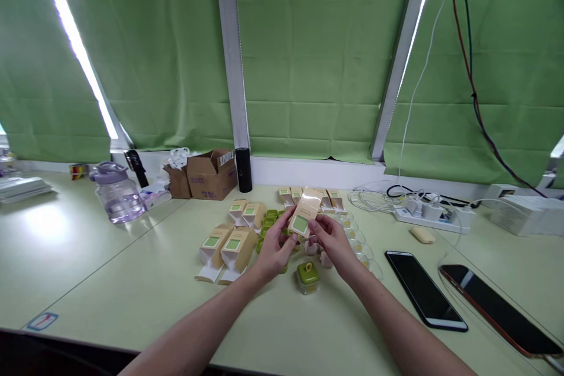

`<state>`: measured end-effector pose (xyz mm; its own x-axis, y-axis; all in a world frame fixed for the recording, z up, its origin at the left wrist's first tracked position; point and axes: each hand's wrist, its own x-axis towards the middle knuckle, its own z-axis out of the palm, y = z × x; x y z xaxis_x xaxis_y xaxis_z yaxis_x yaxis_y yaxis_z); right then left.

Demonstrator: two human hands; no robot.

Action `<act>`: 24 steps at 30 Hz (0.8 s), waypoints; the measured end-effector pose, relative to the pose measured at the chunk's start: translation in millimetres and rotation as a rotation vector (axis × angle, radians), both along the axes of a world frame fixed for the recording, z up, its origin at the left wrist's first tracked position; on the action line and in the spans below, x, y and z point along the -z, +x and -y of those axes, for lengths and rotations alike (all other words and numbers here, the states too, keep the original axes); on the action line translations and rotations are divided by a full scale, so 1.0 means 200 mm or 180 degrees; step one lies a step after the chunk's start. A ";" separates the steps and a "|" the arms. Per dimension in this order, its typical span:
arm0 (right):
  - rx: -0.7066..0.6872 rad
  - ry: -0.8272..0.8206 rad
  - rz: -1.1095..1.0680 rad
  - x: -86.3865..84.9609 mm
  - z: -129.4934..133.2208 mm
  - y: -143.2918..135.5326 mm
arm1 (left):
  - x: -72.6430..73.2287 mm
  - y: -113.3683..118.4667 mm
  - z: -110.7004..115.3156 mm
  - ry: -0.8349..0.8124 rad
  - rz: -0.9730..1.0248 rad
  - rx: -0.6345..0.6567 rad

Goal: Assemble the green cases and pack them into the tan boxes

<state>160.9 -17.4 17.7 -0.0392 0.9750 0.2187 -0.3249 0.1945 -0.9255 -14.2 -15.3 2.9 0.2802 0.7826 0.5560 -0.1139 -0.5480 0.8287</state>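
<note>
Between my two hands, above the table, is a small tan cardboard box (307, 202) with a green square on its face. My left hand (278, 247) grips its left side, and my right hand (333, 241) has its fingers on the lower right edge. Just below stands a small clear jar with a green lid (308, 273) and a loop on top. Partly behind my hands are several green lids (267, 223), pale pink pieces (326, 259) and clear cups (359, 238). Open tan boxes (239, 247) stand to the left, and more boxes (335, 200) stand behind.
Two phones (425, 288) lie on the right, near a power strip (434, 217) with tangled white cables. A purple-lidded water jug (118, 194), a brown carton (211, 175) and a black cylinder (243, 169) stand at the back left. The table's front edge (88, 342) runs below.
</note>
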 end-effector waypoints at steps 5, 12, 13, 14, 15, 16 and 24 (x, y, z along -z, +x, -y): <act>0.0029 0.0098 0.0129 0.01 0.00 0.00 | 0.00 0.00 -0.01 0.0061 0.0014 0.0002; 0.0063 0.0182 0.0146 0.01 0.00 0.00 | -0.01 0.01 0.00 -0.0105 0.0214 0.0155; 0.0068 0.0178 0.0141 0.01 0.01 0.00 | -0.01 0.01 0.00 -0.0134 0.0266 0.0202; 0.0072 0.0177 0.0141 0.01 0.01 0.00 | -0.02 0.02 0.01 -0.0156 0.0321 0.0241; 0.0074 0.0181 0.0148 0.01 0.01 0.00 | -0.02 0.02 0.01 -0.0175 0.0370 0.0271; 0.0072 0.0188 0.0161 0.01 0.01 0.00 | -0.03 0.03 0.01 -0.0197 0.0415 0.0289; 0.0105 0.0128 0.0175 0.02 0.00 0.00 | -0.05 0.05 0.04 -0.0277 0.0511 0.0222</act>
